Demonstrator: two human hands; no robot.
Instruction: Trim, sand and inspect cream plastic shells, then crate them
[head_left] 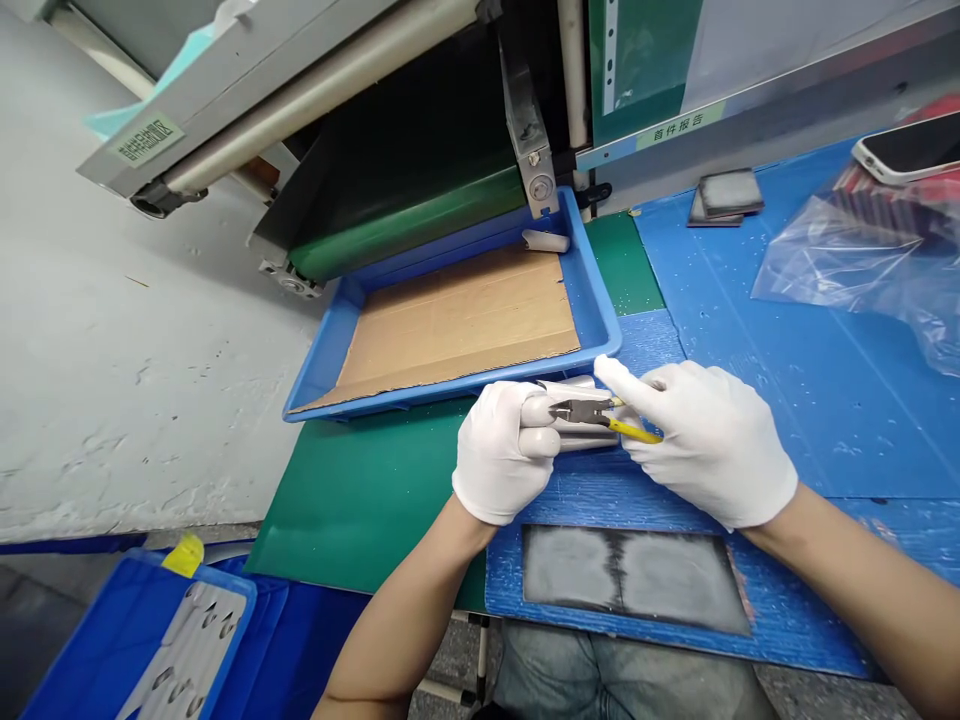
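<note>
Head view: just beside a blue plastic tray's (600, 300) near rim, a white-gloved right hand (705, 440) is gripping yellow-handled metal pliers (585, 411) crosswise, dark tips pointing toward the white-gloved left hand (502, 445), which is curling over glossy pale curved pieces (585, 436), hold unclear.

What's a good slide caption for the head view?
The gloved right grip holds yellow-handled pliers, their tips at the gloved left grip, beside a blue tray lined with cardboard.
</note>
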